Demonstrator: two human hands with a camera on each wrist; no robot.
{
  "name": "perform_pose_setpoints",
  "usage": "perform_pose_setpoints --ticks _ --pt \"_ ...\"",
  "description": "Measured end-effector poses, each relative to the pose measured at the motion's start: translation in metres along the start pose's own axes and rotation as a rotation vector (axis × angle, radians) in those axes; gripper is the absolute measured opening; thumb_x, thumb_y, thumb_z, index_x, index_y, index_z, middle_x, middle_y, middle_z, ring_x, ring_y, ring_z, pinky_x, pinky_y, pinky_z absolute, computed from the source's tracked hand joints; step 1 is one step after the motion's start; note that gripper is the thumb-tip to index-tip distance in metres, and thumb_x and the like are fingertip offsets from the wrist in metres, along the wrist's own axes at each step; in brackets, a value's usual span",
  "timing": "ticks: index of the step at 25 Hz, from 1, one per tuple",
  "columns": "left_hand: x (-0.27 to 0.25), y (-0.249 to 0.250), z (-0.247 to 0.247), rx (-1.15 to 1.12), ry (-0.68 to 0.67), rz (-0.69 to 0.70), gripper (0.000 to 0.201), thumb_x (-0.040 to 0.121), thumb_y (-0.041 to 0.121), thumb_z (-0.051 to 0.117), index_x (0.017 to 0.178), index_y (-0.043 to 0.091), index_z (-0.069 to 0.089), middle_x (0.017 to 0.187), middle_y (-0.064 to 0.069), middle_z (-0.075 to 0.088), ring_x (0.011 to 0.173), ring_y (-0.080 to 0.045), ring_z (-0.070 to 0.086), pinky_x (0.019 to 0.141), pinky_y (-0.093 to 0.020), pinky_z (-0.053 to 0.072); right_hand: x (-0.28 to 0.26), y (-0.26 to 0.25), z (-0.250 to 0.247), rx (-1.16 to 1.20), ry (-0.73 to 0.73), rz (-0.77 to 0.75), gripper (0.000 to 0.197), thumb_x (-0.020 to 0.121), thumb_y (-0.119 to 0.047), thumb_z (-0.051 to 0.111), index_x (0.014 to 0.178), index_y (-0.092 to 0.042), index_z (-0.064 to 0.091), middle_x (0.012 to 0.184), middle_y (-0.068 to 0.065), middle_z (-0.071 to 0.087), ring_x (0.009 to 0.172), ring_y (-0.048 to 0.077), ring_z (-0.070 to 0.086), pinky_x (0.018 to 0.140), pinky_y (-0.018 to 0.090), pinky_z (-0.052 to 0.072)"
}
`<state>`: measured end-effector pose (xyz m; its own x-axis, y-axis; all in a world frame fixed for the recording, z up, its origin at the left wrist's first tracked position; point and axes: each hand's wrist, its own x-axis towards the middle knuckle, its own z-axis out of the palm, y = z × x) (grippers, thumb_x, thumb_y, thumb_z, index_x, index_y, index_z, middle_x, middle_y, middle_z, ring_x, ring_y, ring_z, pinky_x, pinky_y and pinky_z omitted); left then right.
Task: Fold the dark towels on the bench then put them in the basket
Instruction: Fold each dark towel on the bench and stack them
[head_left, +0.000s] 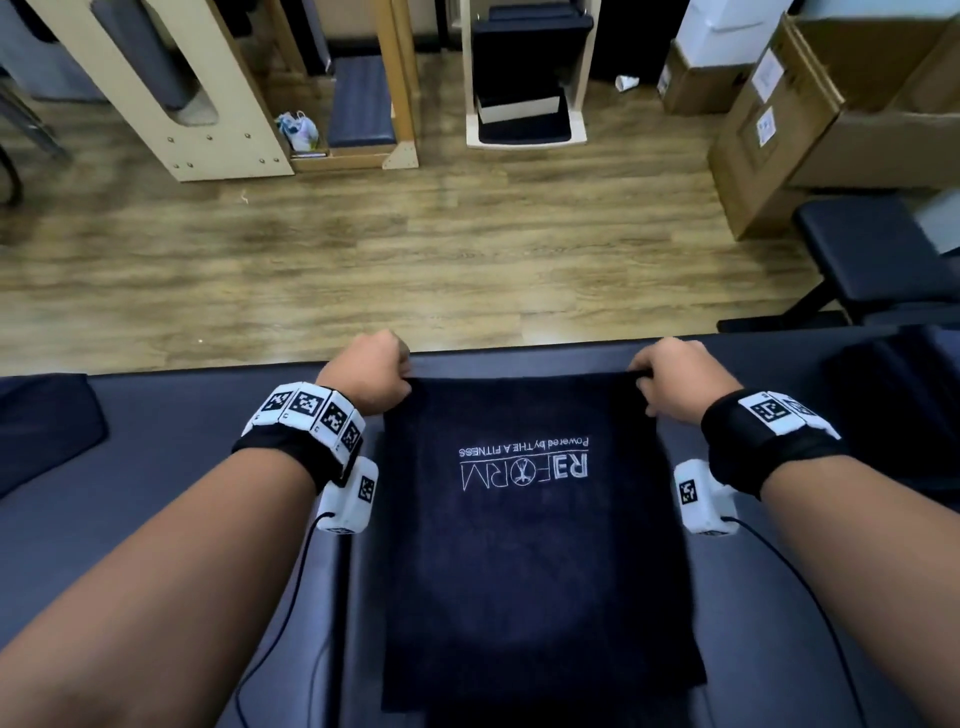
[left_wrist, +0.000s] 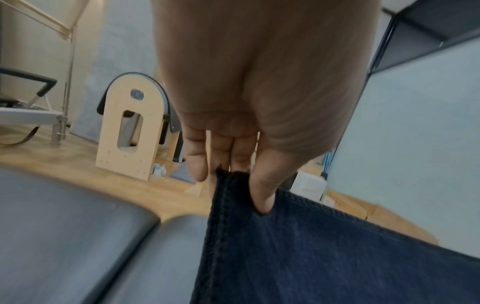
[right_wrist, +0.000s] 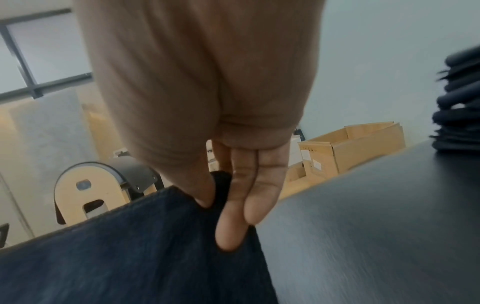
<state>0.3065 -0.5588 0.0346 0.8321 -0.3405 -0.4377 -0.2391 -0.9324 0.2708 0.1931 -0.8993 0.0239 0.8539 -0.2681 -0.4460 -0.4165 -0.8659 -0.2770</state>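
A dark navy towel (head_left: 524, 561) with white "REFORM" lettering lies spread on the grey padded bench (head_left: 208, 519), its far edge lifted. My left hand (head_left: 374, 376) pinches the towel's far left corner (left_wrist: 233, 185) between thumb and fingers. My right hand (head_left: 670, 382) pinches the far right corner (right_wrist: 221, 191) the same way. The towel's near edge hangs toward me at the bottom of the head view. No basket is in view.
A stack of folded dark towels (right_wrist: 459, 102) stands on the bench to the right. Another dark cloth (head_left: 41, 426) lies at the bench's left end. Beyond the bench are wood floor (head_left: 363, 249), wooden exercise frames (head_left: 208, 104), cardboard boxes (head_left: 779, 130) and a black weight bench (head_left: 872, 260).
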Motion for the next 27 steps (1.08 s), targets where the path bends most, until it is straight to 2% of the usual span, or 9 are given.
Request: perform_pose_setpoints --ticks 2,5,8,12,17,19,23,25,27 --pt "-0.02 0.007 -0.029 -0.07 0.104 0.021 0.013 0.075 0.006 0.069 0.066 0.013 0.064 0.07 -0.005 0.066 0.075 -0.025 0.063 0.065 -0.025 0.043 -0.014 -0.011 -0.026 0.056 0.123 -0.005 0.025 0.09 -0.007 0.05 0.091 -0.018 0.072 0.072 0.012 0.074 0.069 0.023 0.075 0.082 0.035 0.061" --pt "-0.062 0.022 -0.078 -0.122 0.327 0.076 0.008 0.077 0.006 0.07 0.077 0.013 0.074 0.071 -0.006 0.067 0.074 -0.021 0.059 0.07 -0.023 0.041 -0.05 -0.027 -0.069 0.111 0.379 -0.085 0.025 0.092 -0.009 0.053 0.103 -0.016 0.075 0.087 0.018 0.075 0.096 0.031 0.07 0.092 0.038 0.056" --pt "-0.105 0.036 -0.117 -0.158 0.503 0.125 0.008 0.079 0.005 0.071 0.079 0.012 0.076 0.074 -0.006 0.07 0.075 -0.022 0.059 0.073 -0.024 0.043 -0.09 -0.035 -0.104 0.178 0.583 -0.187 0.027 0.09 -0.007 0.055 0.105 -0.016 0.076 0.094 0.012 0.078 0.106 0.036 0.067 0.1 0.039 0.05" --pt "-0.165 0.047 -0.119 -0.164 0.58 0.175 0.008 0.078 0.007 0.073 0.079 0.015 0.077 0.078 -0.006 0.074 0.081 -0.026 0.066 0.077 -0.028 0.051 -0.152 -0.025 -0.112 0.218 0.659 -0.224 0.024 0.089 -0.007 0.062 0.105 -0.015 0.078 0.097 0.009 0.078 0.103 0.03 0.068 0.095 0.028 0.048" --pt "-0.215 0.043 -0.018 -0.132 0.352 0.079 0.009 0.077 0.013 0.067 0.072 0.02 0.069 0.075 -0.003 0.072 0.085 -0.026 0.067 0.07 -0.03 0.052 -0.194 0.022 -0.036 0.19 0.531 -0.214 0.021 0.085 -0.004 0.067 0.096 -0.017 0.08 0.097 0.007 0.079 0.1 0.03 0.07 0.09 0.029 0.049" --pt "-0.231 0.043 0.036 -0.097 0.265 0.041 0.008 0.075 0.012 0.064 0.072 0.019 0.067 0.077 -0.003 0.072 0.088 -0.027 0.068 0.071 -0.03 0.051 -0.206 0.05 0.008 0.173 0.396 -0.162 0.025 0.084 -0.004 0.064 0.089 -0.023 0.08 0.095 0.002 0.079 0.1 0.029 0.07 0.091 0.028 0.05" --pt "-0.259 0.045 0.12 -0.09 0.021 -0.01 0.021 0.073 0.01 0.062 0.06 0.02 0.049 0.07 0.004 0.063 0.086 -0.024 0.066 0.069 -0.025 0.046 -0.237 0.094 0.077 0.116 0.149 -0.098 0.035 0.081 -0.006 0.057 0.068 -0.038 0.064 0.087 -0.005 0.074 0.096 0.024 0.07 0.082 0.026 0.051" --pt "-0.274 0.045 0.144 -0.045 -0.129 -0.005 0.024 0.076 0.015 0.069 0.064 0.024 0.051 0.078 0.006 0.064 0.084 -0.017 0.063 0.072 -0.023 0.045 -0.255 0.106 0.091 0.095 0.051 -0.089 0.029 0.079 -0.008 0.056 0.068 -0.033 0.064 0.079 -0.007 0.071 0.092 0.022 0.071 0.082 0.024 0.052" --pt "-0.288 0.045 0.155 -0.022 -0.245 0.023 0.025 0.079 0.019 0.073 0.068 0.026 0.052 0.08 0.008 0.062 0.079 -0.012 0.058 0.071 -0.021 0.043 -0.268 0.11 0.093 0.099 -0.089 -0.072 0.021 0.074 -0.009 0.052 0.071 -0.021 0.068 0.065 -0.005 0.071 0.073 0.019 0.074 0.075 0.026 0.058"
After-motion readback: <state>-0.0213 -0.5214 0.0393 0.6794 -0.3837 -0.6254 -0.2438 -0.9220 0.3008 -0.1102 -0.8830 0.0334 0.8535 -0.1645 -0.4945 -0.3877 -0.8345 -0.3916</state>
